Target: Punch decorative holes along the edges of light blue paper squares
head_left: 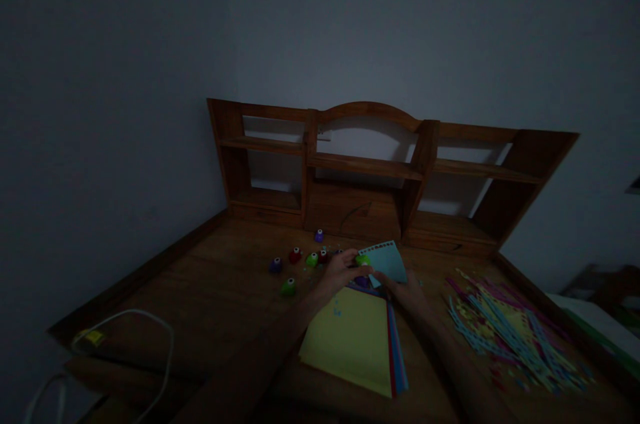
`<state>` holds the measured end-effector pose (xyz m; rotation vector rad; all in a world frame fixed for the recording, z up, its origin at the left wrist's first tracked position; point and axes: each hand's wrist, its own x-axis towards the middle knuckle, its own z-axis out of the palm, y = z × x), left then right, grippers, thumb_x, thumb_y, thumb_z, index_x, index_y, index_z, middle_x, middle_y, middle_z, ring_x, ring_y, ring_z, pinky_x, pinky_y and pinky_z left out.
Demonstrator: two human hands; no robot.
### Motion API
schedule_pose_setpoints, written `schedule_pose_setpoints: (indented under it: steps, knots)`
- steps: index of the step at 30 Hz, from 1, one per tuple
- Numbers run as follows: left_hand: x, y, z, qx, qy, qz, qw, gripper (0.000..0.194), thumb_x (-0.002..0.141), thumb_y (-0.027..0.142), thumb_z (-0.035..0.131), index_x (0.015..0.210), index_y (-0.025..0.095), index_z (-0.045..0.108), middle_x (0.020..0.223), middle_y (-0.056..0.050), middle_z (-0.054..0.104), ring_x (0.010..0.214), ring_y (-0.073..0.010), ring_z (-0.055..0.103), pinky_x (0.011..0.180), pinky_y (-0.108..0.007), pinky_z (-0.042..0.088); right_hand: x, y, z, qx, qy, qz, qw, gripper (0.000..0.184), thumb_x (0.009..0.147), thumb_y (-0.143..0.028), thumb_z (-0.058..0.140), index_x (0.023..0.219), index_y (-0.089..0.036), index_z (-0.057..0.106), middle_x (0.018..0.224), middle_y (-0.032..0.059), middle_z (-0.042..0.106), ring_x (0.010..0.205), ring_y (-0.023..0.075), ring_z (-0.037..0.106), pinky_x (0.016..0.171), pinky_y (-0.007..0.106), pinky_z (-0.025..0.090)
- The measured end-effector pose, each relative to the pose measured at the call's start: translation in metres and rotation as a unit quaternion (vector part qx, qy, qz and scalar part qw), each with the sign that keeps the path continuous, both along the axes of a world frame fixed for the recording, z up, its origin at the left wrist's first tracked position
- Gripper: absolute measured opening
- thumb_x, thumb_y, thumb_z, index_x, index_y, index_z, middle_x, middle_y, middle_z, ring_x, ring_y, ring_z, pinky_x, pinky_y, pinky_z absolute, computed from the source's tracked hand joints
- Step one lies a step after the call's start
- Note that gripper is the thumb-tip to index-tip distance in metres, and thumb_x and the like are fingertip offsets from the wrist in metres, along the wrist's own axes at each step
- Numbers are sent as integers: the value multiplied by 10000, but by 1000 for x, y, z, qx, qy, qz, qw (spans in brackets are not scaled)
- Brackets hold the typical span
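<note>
Left hand (344, 271): fingers around rounded green plastic punch (362, 259) | right hand (406, 292): holding light-blue paper sheet (393, 265), far edge holed | punch: at sheet's left side, above brown wooden counter (225, 284)

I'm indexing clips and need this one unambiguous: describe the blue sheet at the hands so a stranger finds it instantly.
Start at the wooden shelf unit. In front of its middle section, the right hand holds a small light blue sheet. Unlike the larger yellow sheet lying nearer the camera, it has a row of dark holes along its far edge.
</note>
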<state>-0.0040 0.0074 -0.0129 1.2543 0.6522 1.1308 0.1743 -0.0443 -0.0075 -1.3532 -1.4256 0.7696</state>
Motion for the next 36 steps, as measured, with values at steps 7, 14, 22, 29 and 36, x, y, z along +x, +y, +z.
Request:
schedule_pose_setpoints:
  steps: [7, 14, 22, 29, 36]
  knots:
    - [0, 2, -3, 3, -6, -14, 1000, 452, 531, 322, 869, 860, 136, 623, 842, -37, 667, 752, -151, 620, 702, -260, 462, -1, -4, 6, -16, 5, 20, 1000, 382, 698, -534, 671, 696, -161, 586, 575, 9, 570, 480, 147, 492, 449, 253, 388]
    - [0, 3, -4, -6, -15, -14, 1000, 434, 527, 308, 870, 844, 143, 623, 840, -36, 666, 751, -148, 620, 705, -262, 458, 0, -2, 1, -19, -5, -6, 1000, 410, 674, -542, 682, 791, -153, 626, 604, 23, 607, 499, 166, 526, 469, 271, 423]
    - [0, 3, -4, -15, -18, -10, 1000, 462, 513, 296, 878, 868, 141, 627, 846, -37, 675, 744, -142, 624, 688, -250, 459, -2, -3, 5, -20, -5, -8, 1000, 374, 660, -538, 684, 695, -174, 602, 632, 54, 635, 524, 186, 553, 470, 278, 431]
    - [0, 1, -2, -14, -23, -13, 1000, 461, 518, 291, 875, 876, 138, 628, 839, -29, 675, 738, -142, 624, 695, -254, 457, 0, 0, 2, -17, 6, 6, 1000, 374, 674, -528, 685, 709, -165, 603, 650, 56, 644, 538, 185, 564, 482, 273, 432]
    - [-1, 4, -6, -19, -19, -21, 999, 460, 531, 281, 871, 894, 143, 623, 866, -39, 677, 749, -140, 624, 704, -257, 457, -2, -4, 8, -12, -19, -8, 1000, 378, 668, -537, 685, 599, -183, 573, 536, 25, 580, 499, 175, 527, 465, 270, 394]
